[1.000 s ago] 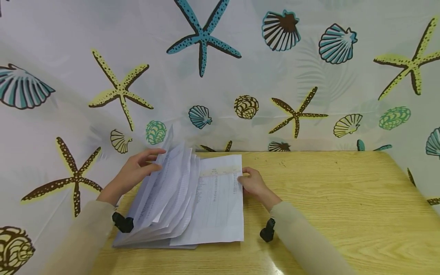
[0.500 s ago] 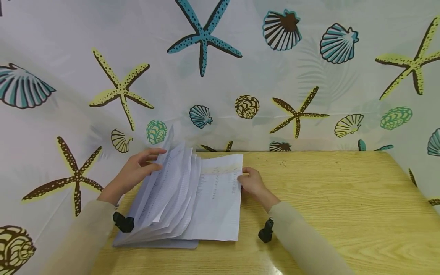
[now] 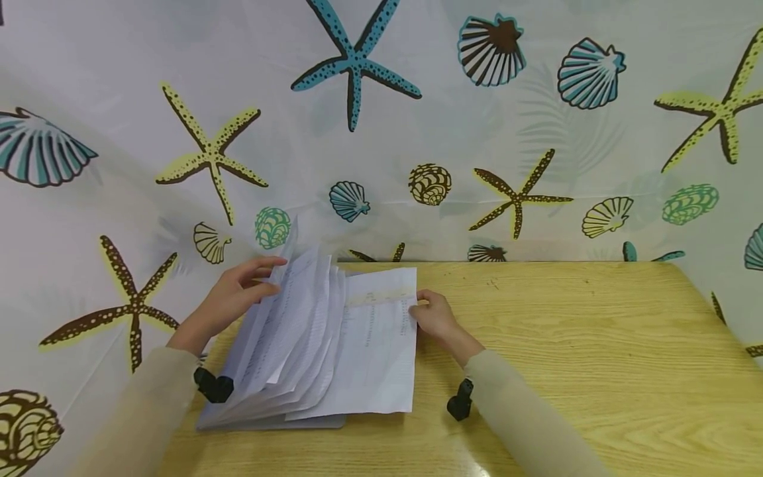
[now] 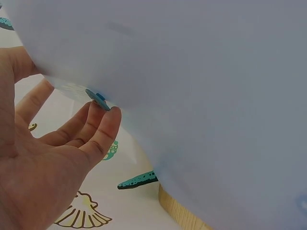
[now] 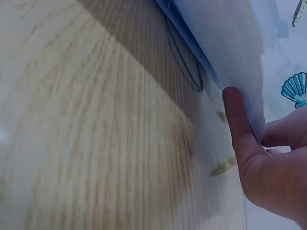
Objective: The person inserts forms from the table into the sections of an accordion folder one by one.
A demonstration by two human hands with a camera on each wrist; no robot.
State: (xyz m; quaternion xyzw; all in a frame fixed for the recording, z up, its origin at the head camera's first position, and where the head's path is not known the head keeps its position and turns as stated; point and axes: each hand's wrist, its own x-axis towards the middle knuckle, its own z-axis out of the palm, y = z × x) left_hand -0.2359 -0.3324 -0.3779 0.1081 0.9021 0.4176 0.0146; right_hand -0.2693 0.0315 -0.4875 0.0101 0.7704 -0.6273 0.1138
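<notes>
A pale blue plastic folder (image 3: 250, 358) stands partly open on the table, several printed pages fanned out inside it. My left hand (image 3: 235, 295) holds its raised cover by the upper edge. In the left wrist view a small blue button (image 4: 98, 98) shows at the cover's edge, right at the fingertips. My right hand (image 3: 438, 317) pinches the right edge of a printed sheet (image 3: 375, 358), which overlaps the folder's right side. From the right wrist, the thumb lies along the near face of the paper (image 5: 240, 52); the other fingers are partly hidden behind it.
The wooden table (image 3: 572, 358) stretches off to the right. A pale curtain (image 3: 381, 132) printed with starfish and shells hangs behind and at both sides. A thin cord loop (image 5: 184, 60) hangs by the folder in the right wrist view.
The sheet in my right hand has shifted slightly left, its lower edge a little higher than before. My left hand keeps its hold on the cover, almost still.
</notes>
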